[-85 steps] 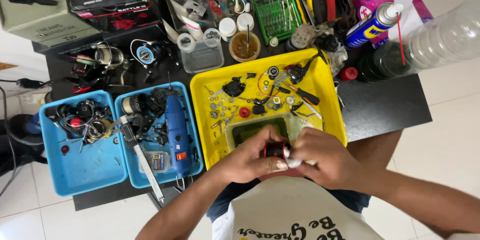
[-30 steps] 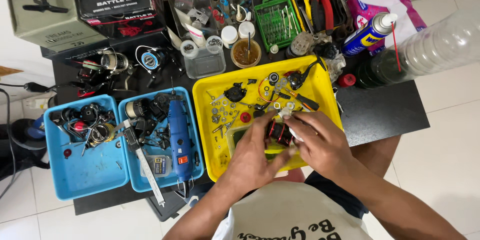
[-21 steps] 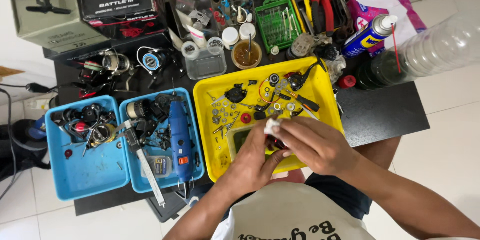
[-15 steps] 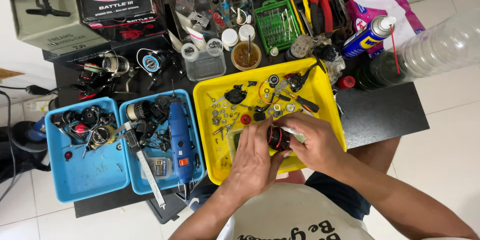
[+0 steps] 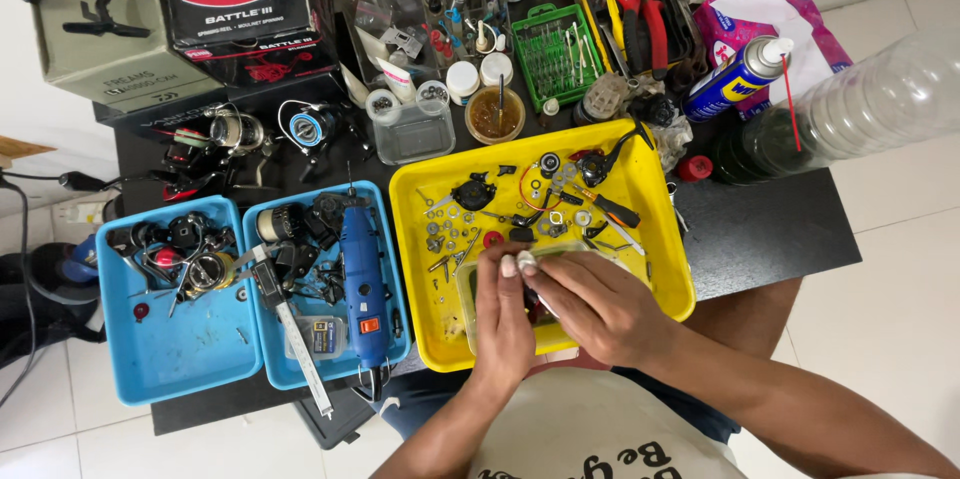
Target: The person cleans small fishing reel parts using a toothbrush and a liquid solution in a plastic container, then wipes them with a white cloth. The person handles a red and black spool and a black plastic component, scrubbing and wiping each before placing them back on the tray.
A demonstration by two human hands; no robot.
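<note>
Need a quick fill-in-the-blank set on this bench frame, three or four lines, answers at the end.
1. Both hands, the left hand and the right hand, work together over the ____ tray.
2. The blue rotary tool lies in a ____ tray.
3. The spray can has a thin ____ straw.
4. The pliers with red handles lie at the ____ edge of the table, away from the person.

Answers: yellow; blue; red; far

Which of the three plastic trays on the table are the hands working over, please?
The yellow tray, the rightmost one; both hands are over it, while the two blue trays sit to its left.
</note>
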